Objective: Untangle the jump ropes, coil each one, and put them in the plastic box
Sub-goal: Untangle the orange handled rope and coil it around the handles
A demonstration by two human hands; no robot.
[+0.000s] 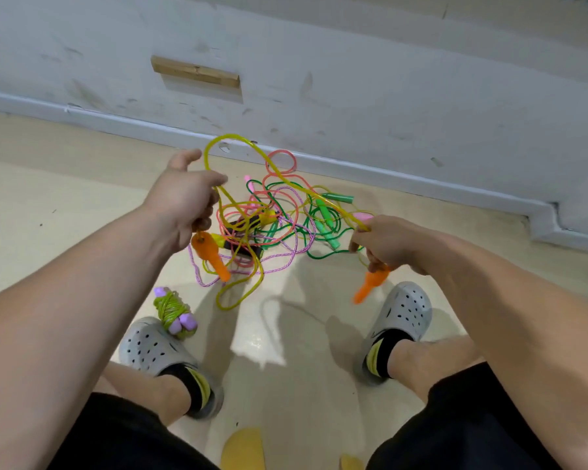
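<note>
Hands are both clamped on the yellow rope [232,136]: the left hand [184,201] is curled round it just above one orange handle [211,256], the right hand [387,242] just above the other orange handle [369,283], with a loop raised between them. Slack is seen to run down into the tangle [279,218] on the floor [82,215] near the wall, so a hard pull is judged likely to tighten knots or drag the heap along. One coiled green rope [175,313] lies beside the left shoe [153,347]; the plastic box is not seen.
</note>
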